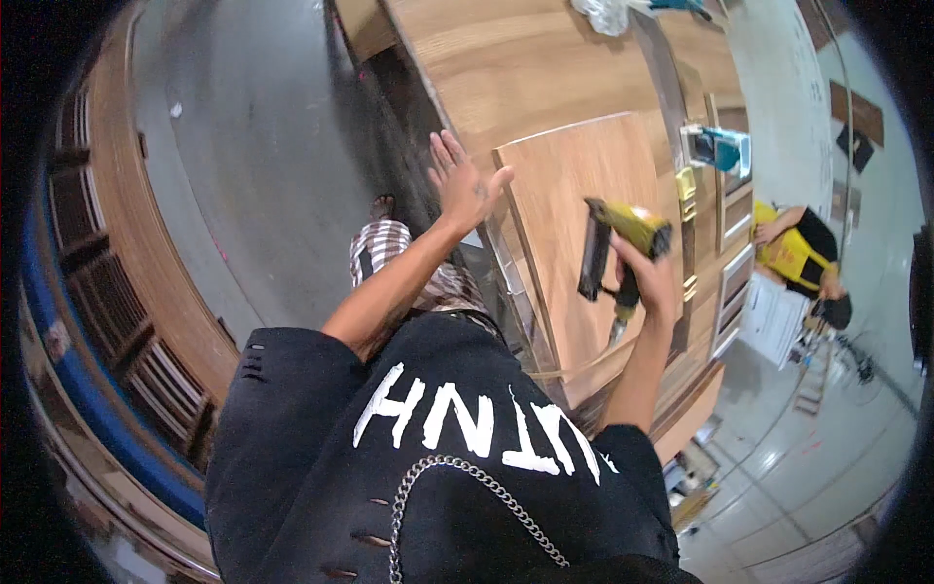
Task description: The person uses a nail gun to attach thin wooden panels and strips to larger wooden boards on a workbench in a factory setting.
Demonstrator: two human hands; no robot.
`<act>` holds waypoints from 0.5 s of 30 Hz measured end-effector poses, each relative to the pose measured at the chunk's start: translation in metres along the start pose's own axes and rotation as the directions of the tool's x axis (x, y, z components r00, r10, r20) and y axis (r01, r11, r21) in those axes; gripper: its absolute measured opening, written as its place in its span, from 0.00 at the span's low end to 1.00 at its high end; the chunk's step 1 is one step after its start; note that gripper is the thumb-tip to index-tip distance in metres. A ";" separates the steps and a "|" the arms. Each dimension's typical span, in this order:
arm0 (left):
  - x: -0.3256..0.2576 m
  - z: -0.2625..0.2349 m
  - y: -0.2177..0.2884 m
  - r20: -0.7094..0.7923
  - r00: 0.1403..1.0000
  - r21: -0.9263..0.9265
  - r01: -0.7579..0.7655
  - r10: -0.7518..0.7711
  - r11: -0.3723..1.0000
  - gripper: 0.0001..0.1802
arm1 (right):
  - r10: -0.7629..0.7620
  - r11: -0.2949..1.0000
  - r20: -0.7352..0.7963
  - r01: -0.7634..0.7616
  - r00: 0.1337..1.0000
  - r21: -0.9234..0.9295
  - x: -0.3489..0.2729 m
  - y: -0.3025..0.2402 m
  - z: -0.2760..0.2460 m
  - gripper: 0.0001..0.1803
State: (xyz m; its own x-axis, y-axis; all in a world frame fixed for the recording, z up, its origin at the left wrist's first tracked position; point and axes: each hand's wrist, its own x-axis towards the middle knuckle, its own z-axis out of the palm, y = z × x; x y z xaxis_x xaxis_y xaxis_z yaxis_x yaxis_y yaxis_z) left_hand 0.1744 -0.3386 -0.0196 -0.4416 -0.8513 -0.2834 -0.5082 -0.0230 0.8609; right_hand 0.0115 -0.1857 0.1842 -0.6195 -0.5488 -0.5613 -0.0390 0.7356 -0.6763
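My right hand (pixel 654 279) is wrapped round the handle of a yellow and black nail gun (pixel 637 222), held over a light wooden panel (pixel 574 175). A hose fitting hangs from the base of the tool's handle. At the panel's left edge my left hand (pixel 470 193) is open, fingers stretched and thumb apart, with nothing in it. Whether it touches the panel edge I cannot tell. The panel lies on a larger wooden work surface (pixel 525 58).
A teal tool (pixel 728 150) and yellow pieces (pixel 687 190) lie to the right of the panel. A clear plastic bag (pixel 603 14) rests at the far end. Another person (pixel 793 255) in yellow works at the right. Slatted wooden frames (pixel 107 292) stand along the left.
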 end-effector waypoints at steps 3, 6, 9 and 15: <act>-0.019 -0.015 0.015 0.089 0.939 0.462 -0.336 0.334 0.821 0.52 | 0.177 0.954 -0.262 -0.101 0.949 0.281 -0.068 0.073 -0.032 0.14; -0.048 -0.011 0.026 0.292 0.825 0.512 -0.561 0.483 0.650 0.41 | 0.287 0.909 -0.446 -0.094 0.848 0.407 -0.141 0.137 -0.048 0.13; -0.043 0.034 0.056 0.576 0.617 0.413 -0.786 0.536 0.460 0.35 | 0.459 0.833 -0.554 -0.119 0.694 0.540 -0.167 0.181 -0.059 0.14; -0.052 0.192 0.069 0.825 0.209 0.157 -0.977 0.526 0.143 0.36 | 0.477 0.758 -0.568 0.014 0.670 0.652 -0.157 0.261 -0.069 0.14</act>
State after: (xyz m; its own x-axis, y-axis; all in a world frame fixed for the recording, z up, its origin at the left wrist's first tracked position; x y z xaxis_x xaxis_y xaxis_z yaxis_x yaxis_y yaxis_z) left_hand 0.0203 -0.1952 -0.0270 -0.9692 0.2422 0.0448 0.2430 0.9109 0.3334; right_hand 0.0448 0.1199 0.1290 -0.8795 0.2086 -0.4278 0.4734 0.2907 -0.8315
